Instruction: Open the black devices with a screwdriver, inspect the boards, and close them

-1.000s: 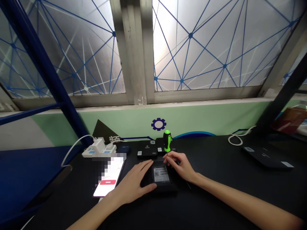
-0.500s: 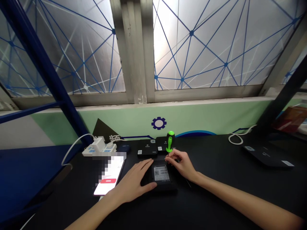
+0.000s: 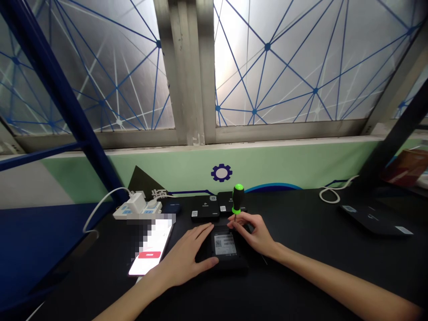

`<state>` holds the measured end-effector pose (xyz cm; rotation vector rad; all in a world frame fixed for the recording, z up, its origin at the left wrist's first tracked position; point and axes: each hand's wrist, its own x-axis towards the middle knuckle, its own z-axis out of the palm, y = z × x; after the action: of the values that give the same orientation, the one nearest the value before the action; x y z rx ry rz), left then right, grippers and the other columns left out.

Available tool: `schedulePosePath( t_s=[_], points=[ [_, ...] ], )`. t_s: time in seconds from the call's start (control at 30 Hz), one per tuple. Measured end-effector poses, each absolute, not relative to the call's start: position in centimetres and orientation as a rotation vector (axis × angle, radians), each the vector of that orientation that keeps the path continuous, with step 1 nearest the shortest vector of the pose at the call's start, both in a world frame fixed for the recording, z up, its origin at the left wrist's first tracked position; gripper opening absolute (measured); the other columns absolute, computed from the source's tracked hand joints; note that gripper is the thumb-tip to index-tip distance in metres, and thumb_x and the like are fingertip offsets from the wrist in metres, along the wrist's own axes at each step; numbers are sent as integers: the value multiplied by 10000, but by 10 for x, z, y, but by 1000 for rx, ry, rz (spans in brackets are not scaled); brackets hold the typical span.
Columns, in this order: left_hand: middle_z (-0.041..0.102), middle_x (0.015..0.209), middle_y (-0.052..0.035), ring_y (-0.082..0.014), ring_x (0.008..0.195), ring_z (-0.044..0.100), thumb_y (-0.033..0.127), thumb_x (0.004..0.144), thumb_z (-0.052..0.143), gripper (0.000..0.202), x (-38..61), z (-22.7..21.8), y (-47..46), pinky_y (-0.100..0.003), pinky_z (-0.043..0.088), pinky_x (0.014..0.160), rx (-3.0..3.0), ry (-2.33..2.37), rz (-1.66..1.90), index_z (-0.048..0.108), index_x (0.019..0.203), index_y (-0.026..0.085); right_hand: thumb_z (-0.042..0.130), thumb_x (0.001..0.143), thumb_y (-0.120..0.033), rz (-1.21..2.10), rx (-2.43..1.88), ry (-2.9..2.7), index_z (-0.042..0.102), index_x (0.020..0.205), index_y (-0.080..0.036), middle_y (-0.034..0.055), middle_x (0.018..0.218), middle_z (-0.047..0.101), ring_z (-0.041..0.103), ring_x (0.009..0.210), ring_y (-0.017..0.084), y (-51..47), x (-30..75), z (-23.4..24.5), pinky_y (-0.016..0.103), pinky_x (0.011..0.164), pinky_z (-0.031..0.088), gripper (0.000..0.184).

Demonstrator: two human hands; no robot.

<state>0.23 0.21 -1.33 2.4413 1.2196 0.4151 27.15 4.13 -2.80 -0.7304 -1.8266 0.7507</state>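
A black flat device (image 3: 223, 252) with a white label lies on the dark table (image 3: 301, 276) in front of me. My left hand (image 3: 187, 258) rests flat on the device's left side, fingers stretched out, thumb along its near edge. My right hand (image 3: 254, 232) pinches the shaft of a green-and-black screwdriver (image 3: 237, 199), which stands upright with its tip at the device's far right corner.
A lit phone (image 3: 150, 247) lies left of the device. Behind it sit a white power strip (image 3: 137, 207) with a cable and two small black boxes (image 3: 205, 208). Another flat black device (image 3: 371, 217) and a coiled white cable (image 3: 331, 192) lie at right.
The screwdriver handle has shifted slightly right and tilted a little, then stood upright again; my right hand's fingers have shifted on the shaft. My left hand stays put.
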Motion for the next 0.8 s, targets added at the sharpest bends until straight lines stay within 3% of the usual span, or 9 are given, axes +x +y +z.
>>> schedulePosePath(
  t_s=[0.43, 0.8],
  points=[
    [351, 1612, -57, -330, 1443, 369, 654, 960, 526, 749, 3, -12, 2, -502, 353, 1160, 2461, 1208, 421, 275, 1585, 329, 670, 935, -371, 717, -825, -1775, 701, 925, -207, 52, 796, 754, 718, 700, 214, 42, 269, -29, 330, 689, 586, 167],
    [336, 1619, -50, -319, 1448, 358, 659, 967, 509, 751, 3, -14, 2, -474, 350, 1159, 2462, 1219, 392, 258, 1589, 323, 703, 911, -337, 637, -846, -1777, 678, 807, -212, 34, 765, 733, 710, 715, 215, 44, 269, -32, 313, 673, 559, 165]
  ],
)
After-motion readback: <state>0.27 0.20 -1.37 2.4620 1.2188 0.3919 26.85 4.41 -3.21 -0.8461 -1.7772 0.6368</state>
